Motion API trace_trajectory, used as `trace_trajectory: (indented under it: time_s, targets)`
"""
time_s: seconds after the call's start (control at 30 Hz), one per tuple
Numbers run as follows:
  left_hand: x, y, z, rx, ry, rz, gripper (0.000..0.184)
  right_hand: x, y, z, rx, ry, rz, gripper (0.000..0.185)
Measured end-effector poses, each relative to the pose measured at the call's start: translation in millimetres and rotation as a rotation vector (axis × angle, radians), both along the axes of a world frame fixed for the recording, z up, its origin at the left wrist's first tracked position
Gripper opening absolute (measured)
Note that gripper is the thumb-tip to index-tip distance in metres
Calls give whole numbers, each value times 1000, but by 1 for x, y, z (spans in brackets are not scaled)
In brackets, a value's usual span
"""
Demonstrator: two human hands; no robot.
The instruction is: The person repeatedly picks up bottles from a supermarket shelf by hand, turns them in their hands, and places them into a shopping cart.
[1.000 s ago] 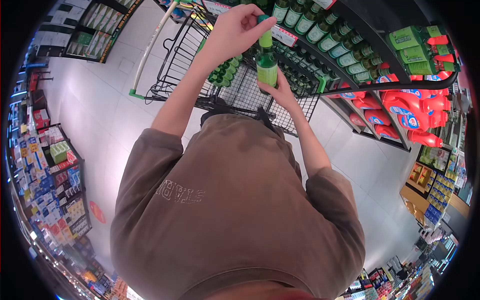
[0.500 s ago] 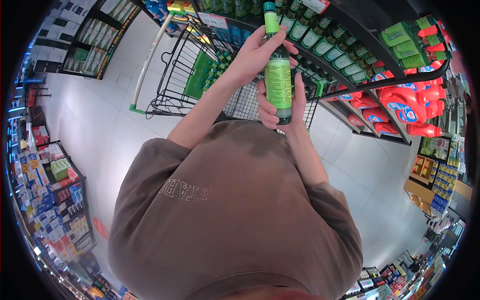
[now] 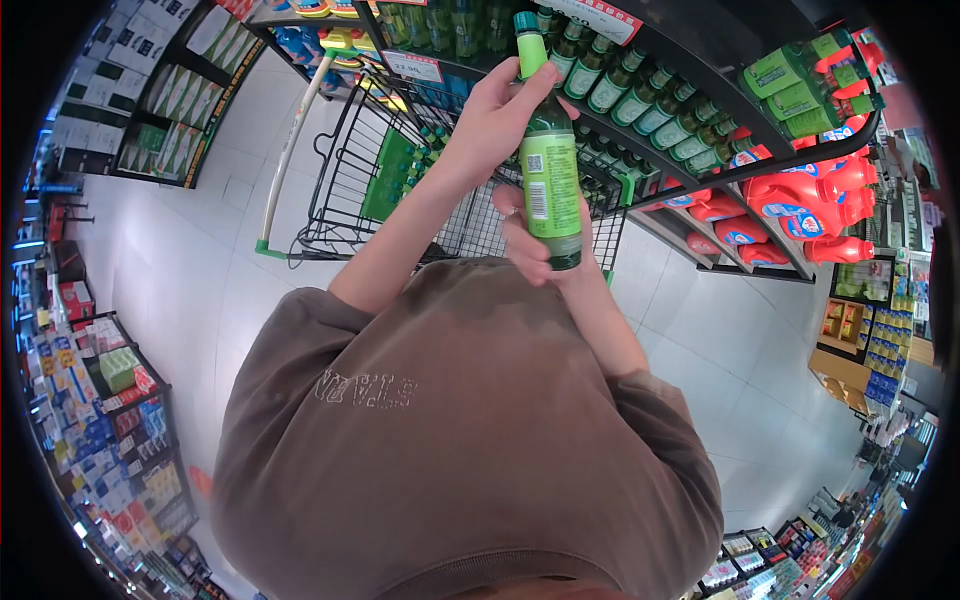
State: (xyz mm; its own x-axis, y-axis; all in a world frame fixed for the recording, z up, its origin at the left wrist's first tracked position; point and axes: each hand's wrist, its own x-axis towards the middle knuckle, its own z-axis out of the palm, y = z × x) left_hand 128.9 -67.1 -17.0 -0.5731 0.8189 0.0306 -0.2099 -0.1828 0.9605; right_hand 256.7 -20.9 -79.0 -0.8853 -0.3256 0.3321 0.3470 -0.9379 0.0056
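Note:
A green glass sauce bottle (image 3: 551, 190) with a light-green label and a teal cap is held tilted in front of my chest. The label side facing me shows a QR code, a barcode and small print. My left hand (image 3: 503, 118) is closed around the bottle's neck, its thumb lying across the front. Lower down, my right hand (image 3: 524, 240) cups the base from beneath, with fingers curled along its left side; part of that hand is hidden behind the glass. Under and beyond both hands stands a wire shopping cart (image 3: 335, 165).
In the cart sits a green pack of small bottles (image 3: 388, 180). Ahead, a black shelf holds rows of green bottles (image 3: 632, 104) and price tags (image 3: 412, 66). To the right are red detergent jugs (image 3: 800, 210) and green pouches (image 3: 785, 85). Pale floor tiles (image 3: 200, 240) spread on both sides.
The bottle has been turned so the barcode side of its label now faces me, and it sits slightly lower. My right thumb no longer shows along its right side.

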Motion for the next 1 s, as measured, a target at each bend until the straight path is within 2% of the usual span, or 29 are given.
trace_trajectory:
  time_s: [0.03,0.07,0.17,0.2,0.3,0.37,0.4,0.43,0.5,0.53,0.57,0.63,0.7,0.77,0.83,0.9,0.93,1.0]
  targets:
    - [-2,-1,1,-8,1,1,33,1,0,4,220,-170,-85,74]
    - [-4,-1,1,-14,0,0,33,1,-2,-3,205,-175,-112,82]
    - [-6,-4,4,-9,67,-7,34,0,-4,6,340,-333,-250,80]
    - [-7,-3,3,10,52,-26,36,-1,-3,1,336,-256,-283,79]
    - [-7,-5,3,22,-133,-131,40,5,0,-2,453,-279,-384,70]
    - [-8,-4,3,-27,-198,-139,42,4,-4,0,880,-453,-587,62]
    - [-8,-3,1,-47,-112,-108,43,7,-2,-1,998,-403,-710,48]
    - [-9,2,1,-38,-106,-128,43,7,-1,-3,1003,-405,-733,48]
    - [-8,4,0,-75,138,-53,45,5,-8,-4,1659,-393,-1253,43]
    - [-4,8,6,-56,77,-19,41,7,-6,-4,1772,-397,-1276,49]
    - [-4,13,6,-68,72,-14,41,8,-6,-3,1765,-402,-1264,49]
    - [-9,26,7,27,-72,4,35,5,-7,7,2028,-360,-1530,60]
    - [-12,38,11,98,-172,-54,35,5,-5,2,2021,-365,-1528,65]
    - [-19,43,13,150,-226,-173,36,4,-1,-8,1631,-340,-1418,64]
    - [-22,47,20,131,-233,-227,35,6,6,-11,1391,-344,-1297,53]
    - [-25,54,22,164,-227,-273,37,13,13,-14,770,-346,-932,50]
    - [-26,56,23,165,-239,-304,38,14,12,-12,767,-346,-927,50]
    - [-28,58,22,168,-246,-334,39,14,13,-9,945,-302,-976,52]
